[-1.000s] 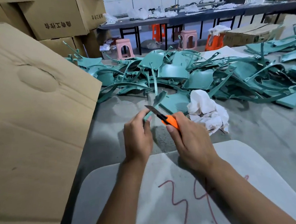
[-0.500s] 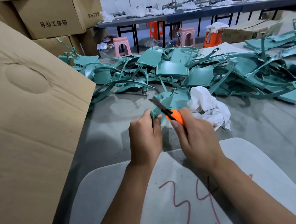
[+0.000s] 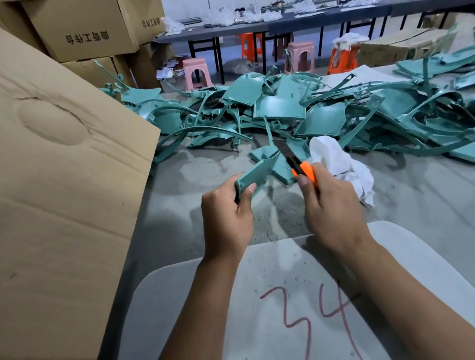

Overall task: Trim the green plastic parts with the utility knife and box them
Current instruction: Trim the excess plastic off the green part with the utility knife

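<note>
At the bottom of the frame lay one pale board (image 3: 267, 304) marked "34" in red. Above it, at centre, two hands worked: the left hand (image 3: 226, 220) curled around one green plastic part (image 3: 255, 173), thumb pressed on its near end; the right hand (image 3: 331, 209) gripped one orange utility knife (image 3: 303, 171), blade extended just right of the part. One white rag (image 3: 339, 164) lay beside the knife on the table (image 3: 429, 208). A pile of green parts (image 3: 324, 109), too tangled to count, crossed the upper frame; a large cardboard box (image 3: 49, 193) filled the left.

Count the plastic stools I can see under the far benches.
4: a pink stool at left, an orange stool behind it, a pink stool at centre, and an orange stool topped with white rags. Others may hide behind the cartons.
</note>
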`<action>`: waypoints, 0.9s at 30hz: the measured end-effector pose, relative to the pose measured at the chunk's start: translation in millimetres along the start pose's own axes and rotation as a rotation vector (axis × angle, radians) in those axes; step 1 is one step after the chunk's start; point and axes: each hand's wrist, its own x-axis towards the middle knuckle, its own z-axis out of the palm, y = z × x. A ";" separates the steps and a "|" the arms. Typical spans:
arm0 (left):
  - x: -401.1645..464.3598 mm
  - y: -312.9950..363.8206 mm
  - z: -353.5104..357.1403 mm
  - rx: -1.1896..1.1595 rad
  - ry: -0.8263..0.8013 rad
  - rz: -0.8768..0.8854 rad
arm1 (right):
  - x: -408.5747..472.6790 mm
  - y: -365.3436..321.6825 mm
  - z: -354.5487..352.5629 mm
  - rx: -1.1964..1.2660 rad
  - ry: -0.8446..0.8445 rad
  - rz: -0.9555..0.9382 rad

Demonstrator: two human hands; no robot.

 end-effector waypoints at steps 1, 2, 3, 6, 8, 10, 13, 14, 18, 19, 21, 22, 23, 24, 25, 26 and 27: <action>1.3 -2.4 -2.5 0.020 0.002 0.027 | 1.4 2.5 -2.5 0.004 0.009 0.020; 2.7 -3.4 -4.8 0.048 0.002 0.057 | 1.3 3.7 -4.3 0.014 0.005 0.010; 3.9 -3.8 -6.7 0.076 0.003 0.085 | 0.3 3.5 -5.5 0.031 -0.017 -0.026; 4.6 -6.1 -12.0 0.103 0.011 0.160 | -3.5 0.9 -5.4 0.055 -0.095 -0.109; 4.3 -8.3 -15.6 0.098 0.004 0.217 | -0.6 4.5 -6.0 0.012 -0.089 -0.064; 4.6 -9.3 -16.9 0.099 0.013 0.237 | 2.9 8.3 -8.4 -0.005 -0.038 0.003; 5.8 -9.4 -14.1 0.082 0.040 0.258 | 0.9 7.1 -11.2 0.074 -0.047 -0.080; 5.3 -9.7 -12.9 0.078 0.048 0.269 | -0.6 5.3 -10.9 0.092 -0.079 -0.112; 5.5 -15.2 -15.2 0.054 0.023 0.260 | 2.8 11.3 -10.9 -0.005 -0.046 -0.031; 5.6 -16.2 -15.9 0.043 0.010 0.251 | 3.4 13.5 -11.8 -0.025 -0.038 -0.007; 6.8 -14.9 -17.2 -0.002 -0.027 0.229 | 3.2 16.0 -13.0 -0.020 -0.037 -0.002; 8.1 -13.9 -18.0 -0.036 -0.049 0.216 | 3.2 16.4 -14.1 0.003 -0.039 -0.004; 9.2 -13.2 -19.1 -0.070 -0.065 0.206 | 3.8 16.4 -15.5 0.032 -0.050 -0.009; 10.1 -12.7 -20.9 -0.100 -0.079 0.198 | 4.7 16.2 -17.4 0.059 -0.072 -0.015; 10.7 -12.8 -23.0 -0.118 -0.097 0.196 | 6.2 16.9 -19.5 0.074 -0.097 -0.018; 11.7 -13.4 -25.1 -0.121 -0.120 0.196 | 7.5 17.8 -21.2 0.071 -0.118 -0.016; 12.7 -14.3 -26.6 -0.117 -0.143 0.193 | 8.3 18.5 -22.0 0.047 -0.129 -0.011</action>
